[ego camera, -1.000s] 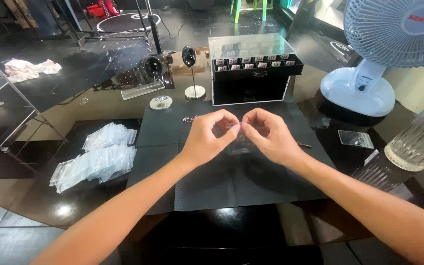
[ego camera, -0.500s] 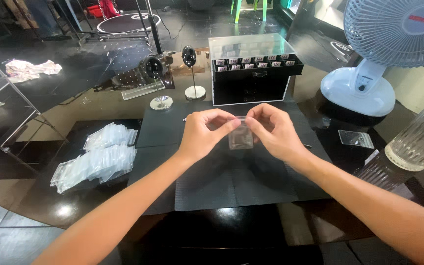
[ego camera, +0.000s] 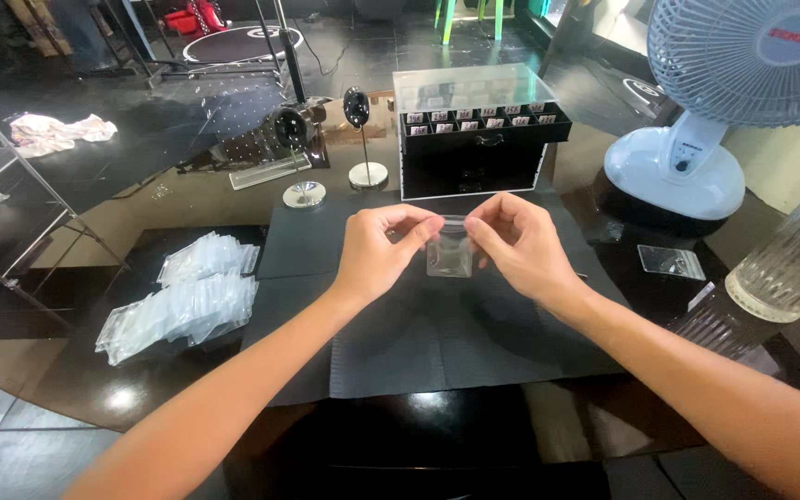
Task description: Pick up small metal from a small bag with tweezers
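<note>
Both your hands pinch a small clear plastic bag above the black mat.

Your left hand (ego camera: 377, 252) and right hand (ego camera: 518, 243) each have a closed grip on the top edge of the small clear bag (ego camera: 449, 255), thumb against forefinger at either corner, so the bag hangs upright between them over the black mat (ego camera: 391, 343) on the dark glossy bench (ego camera: 122, 407). To your left, off the mat, lies a heap of flat clear bags (ego camera: 182, 301). Behind your hands stands a black box with a clear lid (ego camera: 479, 130), and beside it two small round-based stands (ego camera: 363, 139). On your right you have a white fan (ego camera: 696, 139), a ribbed glass tumbler (ego camera: 789, 259) and one more flat clear bag (ego camera: 670, 262) lying on the bench.
</note>
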